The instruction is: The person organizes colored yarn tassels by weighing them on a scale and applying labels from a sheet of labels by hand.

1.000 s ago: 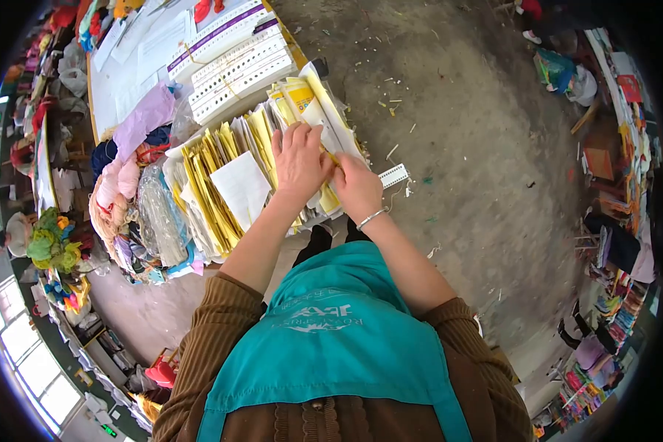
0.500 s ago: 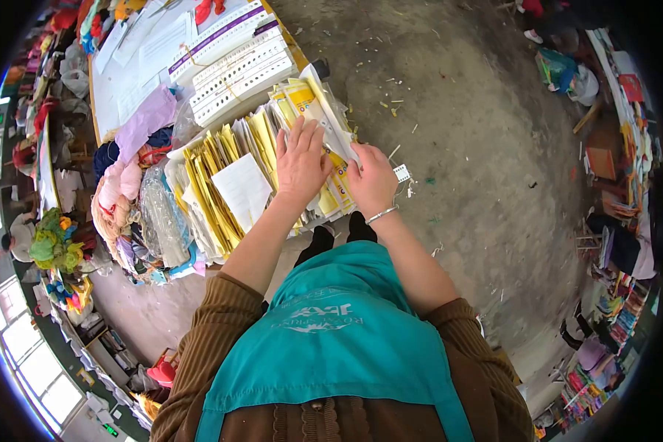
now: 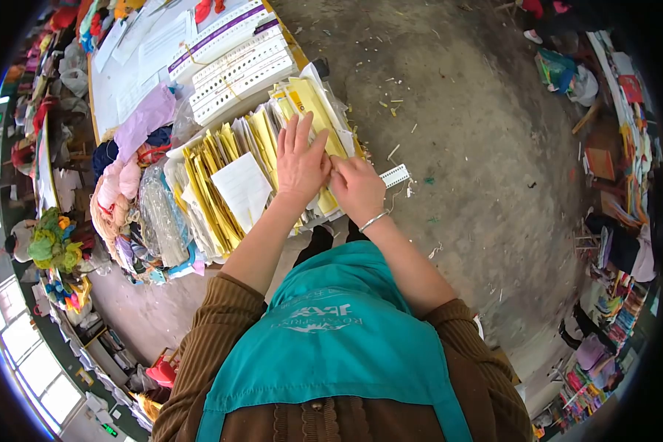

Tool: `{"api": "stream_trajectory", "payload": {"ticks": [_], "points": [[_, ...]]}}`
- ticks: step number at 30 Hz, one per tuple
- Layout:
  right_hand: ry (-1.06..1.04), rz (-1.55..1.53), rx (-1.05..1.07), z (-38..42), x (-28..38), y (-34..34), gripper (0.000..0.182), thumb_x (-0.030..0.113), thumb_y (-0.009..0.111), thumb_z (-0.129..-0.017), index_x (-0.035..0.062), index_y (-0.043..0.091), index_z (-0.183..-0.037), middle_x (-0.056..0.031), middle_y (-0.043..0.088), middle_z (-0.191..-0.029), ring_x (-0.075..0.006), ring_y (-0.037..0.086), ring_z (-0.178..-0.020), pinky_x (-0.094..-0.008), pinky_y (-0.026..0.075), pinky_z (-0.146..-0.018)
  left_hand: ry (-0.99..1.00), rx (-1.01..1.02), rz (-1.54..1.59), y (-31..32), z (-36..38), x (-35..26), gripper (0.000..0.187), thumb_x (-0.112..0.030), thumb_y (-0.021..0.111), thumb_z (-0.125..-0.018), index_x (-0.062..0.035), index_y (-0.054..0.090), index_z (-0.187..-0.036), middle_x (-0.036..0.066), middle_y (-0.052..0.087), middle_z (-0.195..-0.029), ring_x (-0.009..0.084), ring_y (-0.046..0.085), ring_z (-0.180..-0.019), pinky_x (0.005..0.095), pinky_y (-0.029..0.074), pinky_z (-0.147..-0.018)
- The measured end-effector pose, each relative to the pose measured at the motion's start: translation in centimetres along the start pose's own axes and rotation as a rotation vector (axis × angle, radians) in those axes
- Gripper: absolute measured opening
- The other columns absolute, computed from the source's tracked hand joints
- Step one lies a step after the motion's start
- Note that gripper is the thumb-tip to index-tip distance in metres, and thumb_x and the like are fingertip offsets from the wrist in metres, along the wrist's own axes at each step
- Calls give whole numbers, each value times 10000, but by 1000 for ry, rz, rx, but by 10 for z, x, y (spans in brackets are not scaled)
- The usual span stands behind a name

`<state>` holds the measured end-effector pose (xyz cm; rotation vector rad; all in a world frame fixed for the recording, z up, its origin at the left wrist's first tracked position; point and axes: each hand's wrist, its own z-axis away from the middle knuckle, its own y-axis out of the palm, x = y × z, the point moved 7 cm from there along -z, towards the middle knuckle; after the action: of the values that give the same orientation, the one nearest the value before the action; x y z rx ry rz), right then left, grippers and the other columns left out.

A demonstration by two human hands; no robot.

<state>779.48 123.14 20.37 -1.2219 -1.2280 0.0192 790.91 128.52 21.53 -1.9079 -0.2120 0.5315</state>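
Note:
A tightly packed row of yellow and white paper envelopes [image 3: 221, 188] stands on edge at the table's near end. My left hand [image 3: 300, 160] lies over the right part of the row, palm down with fingers spread. Close beside its thumb, my right hand [image 3: 359, 190] is closed, its curled fingertips pinching the edge of a yellow envelope [image 3: 318, 103]; the exact grip is partly hidden. A silvery bracelet circles the right wrist. One white sheet [image 3: 241, 190] lies on top of the row, left of my left hand.
White punched cards [image 3: 243, 70] with purple bands lie behind the envelopes on the table. Left of the row are yarn [image 3: 118, 184] and clear plastic bags [image 3: 166, 214]. A punched strip [image 3: 395, 175] shows past my right hand; scraps litter the concrete floor [image 3: 471, 147].
My right hand has moved left, up to my left thumb, and its fingers have curled in. Plain yellow paper now shows where a printed envelope face was. My left hand has barely moved.

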Motion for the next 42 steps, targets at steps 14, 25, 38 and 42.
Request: {"api": "stream_trajectory", "payload": {"ticks": [14, 25, 38, 42], "points": [[267, -149, -138, -29, -47, 6, 77, 108, 654, -810, 78, 607, -864, -59, 651, -868, -268, 638, -774, -375, 501, -639, 42, 129, -38, 12, 1, -3, 413, -153, 623, -768, -157, 609, -1181, 43, 560, -1214, 240, 439, -1293, 513, 255, -1125], [32, -441, -335, -6, -41, -14, 49, -3, 610, -853, 15, 591, -895, -59, 612, -894, -108, 563, -731, -246, 484, -654, -17, 75, 39, 12, 1, 2, 390, -144, 641, -744, -94, 597, -1129, 58, 576, -1197, 242, 443, -1291, 506, 276, -1120], [299, -930, -200, -20, -24, -18, 83, 87, 488, -978, 14, 484, -1018, -21, 532, -930, -66, 485, -800, -232, 432, -729, -323, 257, 846, 6, -6, 23, 276, -263, 474, -950, -91, 667, -1047, 69, 620, -1234, 303, 372, -1377, 539, 63, -1160], [220, -912, -15, -37, 1, -11, 96, 101, 498, -980, 17, 490, -1026, -5, 540, -864, -51, 476, -734, -220, 418, -659, -667, 217, 1393, 2, 13, 28, 143, -180, 563, -947, -56, 619, -987, 38, 630, -1161, 227, 370, -1380, 440, 159, -1151]]}}
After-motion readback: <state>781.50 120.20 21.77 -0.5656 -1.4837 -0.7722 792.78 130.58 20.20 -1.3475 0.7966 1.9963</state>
